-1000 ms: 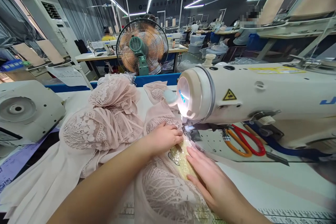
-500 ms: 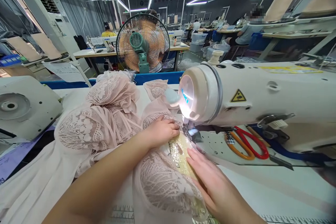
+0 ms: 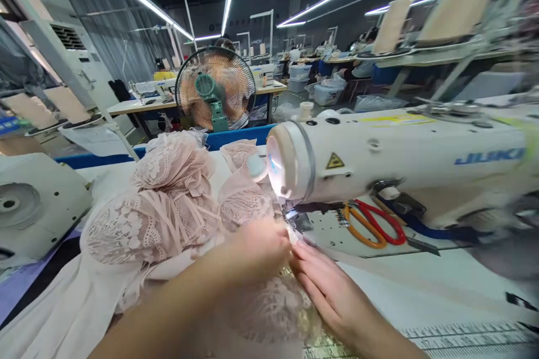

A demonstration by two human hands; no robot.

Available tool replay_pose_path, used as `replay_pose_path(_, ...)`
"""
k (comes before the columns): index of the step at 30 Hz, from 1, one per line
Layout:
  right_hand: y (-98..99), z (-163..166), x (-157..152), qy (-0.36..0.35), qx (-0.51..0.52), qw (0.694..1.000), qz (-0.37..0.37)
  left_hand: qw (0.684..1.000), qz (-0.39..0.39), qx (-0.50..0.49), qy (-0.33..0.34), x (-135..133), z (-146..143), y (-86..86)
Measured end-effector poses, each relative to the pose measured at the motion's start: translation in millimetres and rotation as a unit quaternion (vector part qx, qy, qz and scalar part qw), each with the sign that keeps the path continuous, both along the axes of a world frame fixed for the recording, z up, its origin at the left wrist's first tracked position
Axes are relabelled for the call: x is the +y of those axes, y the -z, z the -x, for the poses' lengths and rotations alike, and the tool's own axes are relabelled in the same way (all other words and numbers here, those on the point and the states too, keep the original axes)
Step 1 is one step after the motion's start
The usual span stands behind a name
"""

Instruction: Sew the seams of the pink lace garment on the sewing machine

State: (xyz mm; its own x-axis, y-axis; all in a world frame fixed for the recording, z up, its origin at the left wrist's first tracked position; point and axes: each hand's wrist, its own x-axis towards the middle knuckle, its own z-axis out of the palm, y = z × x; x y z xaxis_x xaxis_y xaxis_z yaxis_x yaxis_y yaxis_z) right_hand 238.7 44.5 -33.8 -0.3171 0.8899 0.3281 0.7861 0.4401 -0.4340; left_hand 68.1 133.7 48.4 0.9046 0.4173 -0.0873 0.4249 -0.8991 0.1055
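The white bench (image 3: 421,297) carries a cream Juki sewing machine (image 3: 400,151) across its right half. A heap of pink lace fabric (image 3: 168,202) spreads over the left and middle, up to the machine's head. A printed ruler scale (image 3: 463,339) runs along the near edge. Red- and orange-handled scissors (image 3: 370,224) lie on the machine's bed.

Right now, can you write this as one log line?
left hand: blurred, on pink lace fabric | right hand: flat on fabric | scissors: under sewing machine arm
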Motion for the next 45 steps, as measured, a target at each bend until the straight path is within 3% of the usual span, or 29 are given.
replay_pose_path(2, -5.8, 1.4, 1.0, 0.015, 0.102, 0.994, 0.019, 0.993, 0.114, -0.006, 0.027, -11.2, -1.9, 1.2)
replay_pose_path(5, -14.6, 2.4, 4.1, 0.065, 0.237, 0.968, 0.047, 0.952, 0.302, -0.047, -0.033, -6.6, 3.0, 11.5)
replay_pose_path(9, -22.2, 1.7, 1.1, 0.141, 0.287, 0.946, 0.049, 0.920, 0.380, -0.086, -0.040, 12.6, 9.2, 15.3)
replay_pose_path(11, -24.9, 3.8, -8.3, 0.149, 0.311, 0.936, 0.077, 0.865, 0.459, -0.188, -0.083, 18.0, 10.5, 14.4)
replay_pose_path(14, -29.6, 11.0, -27.7, 0.094, 0.316, 0.929, 0.170, 0.779, 0.507, -0.335, -0.153, 24.8, 10.3, 18.1)
replay_pose_path(17, -34.8, 19.3, -39.4, 0.029, 0.260, 0.944, 0.203, 0.753, 0.480, -0.403, -0.200, 33.8, 9.2, 27.2)
replay_pose_path(19, -36.6, 22.1, -38.0, 0.041, 0.226, 0.956, 0.182, 0.783, 0.426, -0.402, -0.208, 39.3, 9.6, 32.5)
replay_pose_path(21, -35.9, 20.9, -31.1, 0.090, 0.192, 0.964, 0.162, 0.854, 0.324, -0.358, -0.196, 41.5, 11.4, 35.0)
replay_pose_path(24, -30.3, 14.0, -20.3, 0.134, 0.143, 0.967, 0.161, 0.924, 0.204, -0.266, -0.183, 35.2, 14.5, 32.1)
replay_pose_path(25, -27.5, 11.3, -18.2, 0.133, 0.136, 0.967, 0.168, 0.940, 0.180, -0.226, -0.182, 30.7, 14.7, 29.2)
replay_pose_path(27, -21.6, 6.4, -16.6, 0.127, 0.125, 0.966, 0.185, 0.980, 0.087, -0.055, -0.171, 20.4, 13.3, 21.4)
replay_pose_path(29, -16.4, 3.1, -17.2, 0.128, 0.106, 0.965, 0.204, 0.982, 0.049, 0.050, -0.175, 11.1, 10.4, 13.3)
replay_pose_path(33, -12.1, 2.5, -18.9, 0.134, 0.012, 0.959, 0.248, 0.976, 0.034, 0.111, -0.182, 2.8, 6.3, 8.4)
replay_pose_path(39, -13.9, 2.1, -13.5, 0.135, -0.003, 0.965, 0.223, 0.975, 0.030, 0.113, -0.187, 4.5, 2.9, 16.7)
replay_pose_path(45, -12.0, -2.8, -8.4, 0.120, 0.018, 0.968, 0.219, 0.976, 0.033, 0.115, -0.183, -1.6, -2.9, 5.1)
